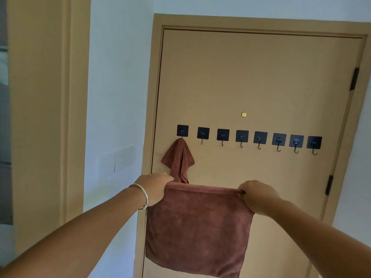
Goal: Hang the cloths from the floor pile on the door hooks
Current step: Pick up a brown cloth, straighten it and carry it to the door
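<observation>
Eight black adhesive hooks in a row across the tan door (261,77); only the leftmost hook (182,131) loaded, a brown hung cloth (178,159) draped from it in a bunch. Second hook (203,133) bare, likewise the six beyond it toward the right.

Second brown cloth (198,233) held spread in front of the door, below the hook row. Top edge stretched roughly level between both hands, long axis running left to right, body hanging flat beneath the fingers. Left hand (154,187), bangle (143,195) on its wrist, fingers curled over the left top corner. Right hand (259,197) clenched round the right top corner, fingertips (242,192) wrapped over the hem.

Key relation: bare second hook up and slightly right of the left fingers, up and well left of the right fingers, above the left part of the stretched edge. Left hand nearer to it; tail of the hung cloth just beside the left fingers.

Judgement: stage is presenting cloth number two. Edge probably needs raising to hook level, then a point of the hem or a corner dropped over the prong. No loop visible on the cloth from this side. Floor pile out of view; count of cloths left unknown.
</observation>
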`<state>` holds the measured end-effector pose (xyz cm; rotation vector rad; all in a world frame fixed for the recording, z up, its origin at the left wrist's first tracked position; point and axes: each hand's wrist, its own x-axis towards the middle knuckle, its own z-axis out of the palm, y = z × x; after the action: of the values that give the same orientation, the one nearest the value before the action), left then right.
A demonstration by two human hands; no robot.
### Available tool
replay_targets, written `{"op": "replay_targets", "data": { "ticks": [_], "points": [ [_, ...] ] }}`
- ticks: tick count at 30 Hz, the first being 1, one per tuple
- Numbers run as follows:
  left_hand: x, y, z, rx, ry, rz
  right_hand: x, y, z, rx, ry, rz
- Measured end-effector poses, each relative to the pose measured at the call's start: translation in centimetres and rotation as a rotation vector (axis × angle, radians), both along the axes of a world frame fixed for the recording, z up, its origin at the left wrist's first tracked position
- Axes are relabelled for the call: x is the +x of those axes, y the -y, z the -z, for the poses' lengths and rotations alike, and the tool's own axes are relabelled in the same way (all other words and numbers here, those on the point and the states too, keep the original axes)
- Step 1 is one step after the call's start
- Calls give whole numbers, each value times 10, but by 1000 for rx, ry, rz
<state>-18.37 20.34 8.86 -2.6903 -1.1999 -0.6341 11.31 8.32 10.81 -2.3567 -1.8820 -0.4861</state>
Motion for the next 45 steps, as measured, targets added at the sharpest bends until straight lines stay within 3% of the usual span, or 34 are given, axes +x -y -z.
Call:
{"op": "replay_targets", "data": {
  "ticks": [8,26,35,41,45],
  "points": [
    [16,-67,16,38,105,14,12,-67,10,2,-17,-43],
    [128,-227,-38,125,-55,-96,130,-259,-19,175,-185,-146],
    [164,-269,-49,103,80,-286,150,-316,-20,315,-207,-230],
    [176,-298,-69,60,170,-280,146,-326,-36,401,-133,-300],
    [176,-319,-73,59,244,-154,146,-328,-47,355,251,-438]
  ]
}}
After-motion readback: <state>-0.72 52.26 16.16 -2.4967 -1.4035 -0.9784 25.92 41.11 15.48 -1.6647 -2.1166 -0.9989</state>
